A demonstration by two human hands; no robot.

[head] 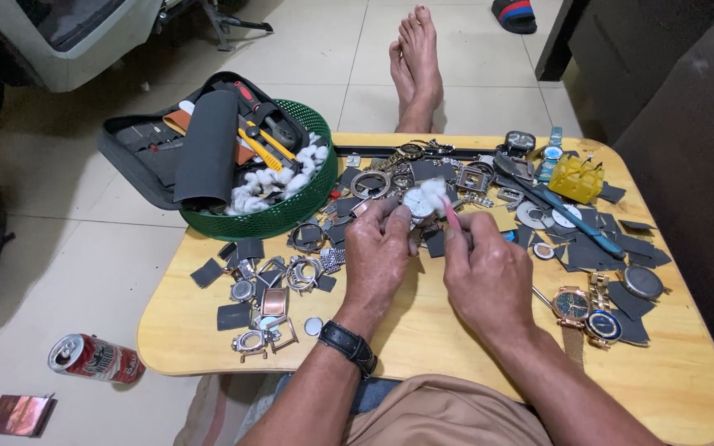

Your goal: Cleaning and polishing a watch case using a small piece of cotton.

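Observation:
My left hand (pixel 376 252) holds a round watch case with a pale dial (pixel 416 203) over a low wooden table (pixel 423 330). A tuft of white cotton (pixel 433 191) rests against the dial. My right hand (pixel 487 268) grips a thin pink tool (pixel 451 216) whose tip meets the cotton. A black strap watch (pixel 348 343) is on my left wrist. Both hands hover just above the table's middle.
Watch cases, bezels and dark pads (pixel 291 272) litter the table. A green basket (pixel 291 211) with cotton, a dark roll and a yellow cutter sits at the left rear. A yellow box (pixel 576 179), gold watches (pixel 573 304), a drink can (pixel 95 358) on the floor, my feet (pixel 415 66).

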